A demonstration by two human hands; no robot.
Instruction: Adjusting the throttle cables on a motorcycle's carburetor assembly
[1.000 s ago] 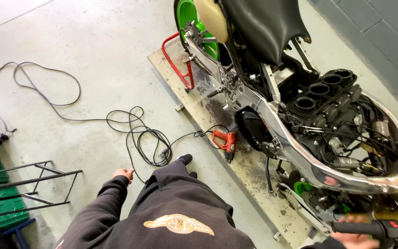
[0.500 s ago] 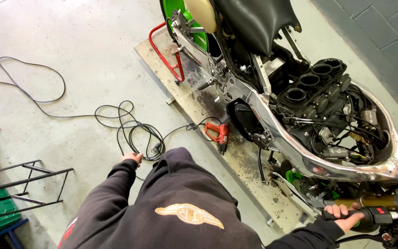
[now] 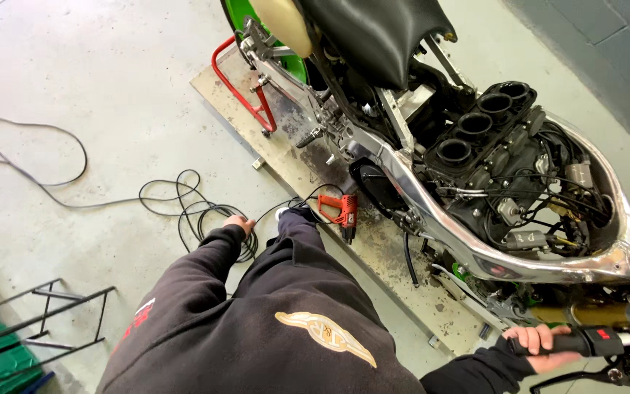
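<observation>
Presently: black cable [image 3: 191,211] coiled on floor beside the board's [image 3: 402,292] left edge is reached by left hand [image 3: 240,224], grip unclear | right hand [image 3: 541,349] closed around handlebar grip [image 3: 592,341] | next move judged: firm hold on cable.

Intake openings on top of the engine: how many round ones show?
3: the intake openings run in a diagonal row on top of the motorcycle, one nearest the camera, one in the middle, one farthest. A fourth may sit beyond, partly hidden.
</observation>
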